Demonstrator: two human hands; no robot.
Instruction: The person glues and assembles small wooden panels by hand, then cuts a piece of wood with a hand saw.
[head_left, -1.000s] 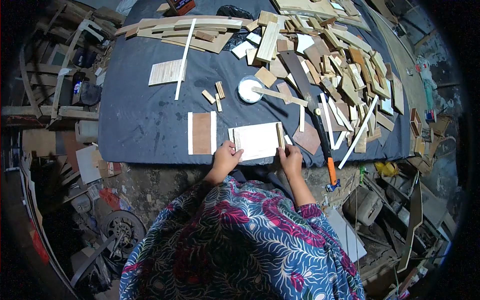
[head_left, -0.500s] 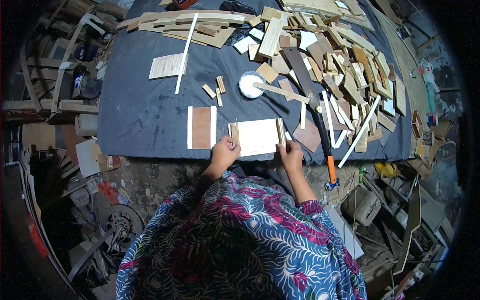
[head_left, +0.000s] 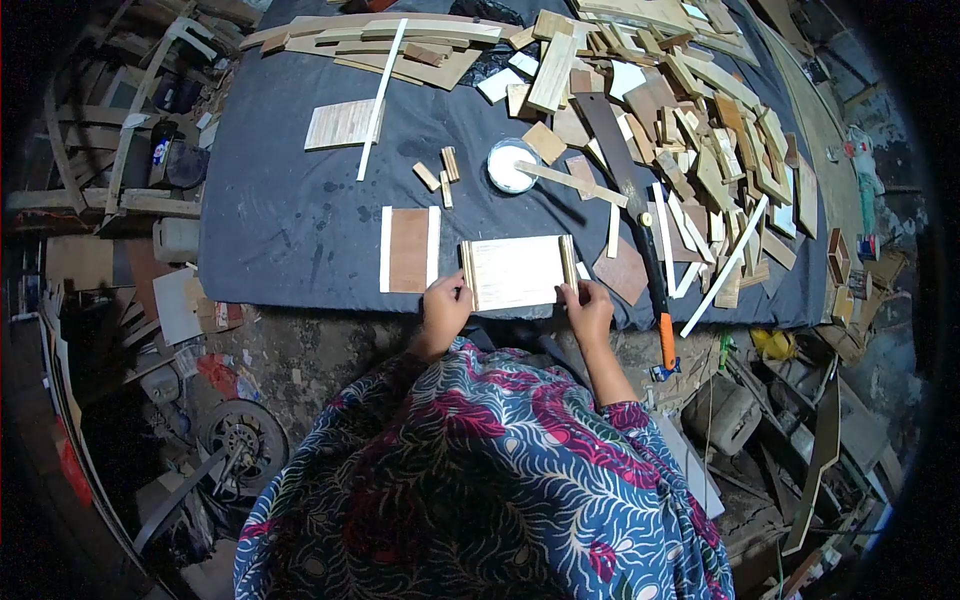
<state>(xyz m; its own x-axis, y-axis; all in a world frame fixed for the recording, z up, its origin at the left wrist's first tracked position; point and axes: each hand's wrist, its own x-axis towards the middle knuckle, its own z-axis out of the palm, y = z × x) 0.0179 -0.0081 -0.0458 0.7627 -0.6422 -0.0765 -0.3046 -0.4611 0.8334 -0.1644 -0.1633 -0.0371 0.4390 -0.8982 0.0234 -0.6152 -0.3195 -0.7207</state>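
A pale rectangular board (head_left: 517,271) lies at the near edge of the dark-covered table (head_left: 290,220), with a thin wooden strip standing along each short side. My left hand (head_left: 445,303) pinches the left strip (head_left: 467,272) at its near end. My right hand (head_left: 587,305) grips the near end of the right strip (head_left: 568,262). Just left of the board lies a brown panel (head_left: 408,250) with white strips on both sides.
A white glue tub (head_left: 510,166) with a wooden stick across it stands behind the board. A handsaw with an orange handle (head_left: 648,262) lies to the right. Several wood offcuts pile up at the back right. Three small blocks (head_left: 440,172) sit near the tub. Clutter covers the floor around.
The left strip now stands tight against the board's left edge, and both hands have shifted slightly to hold the strips' near ends. The view moved a little.
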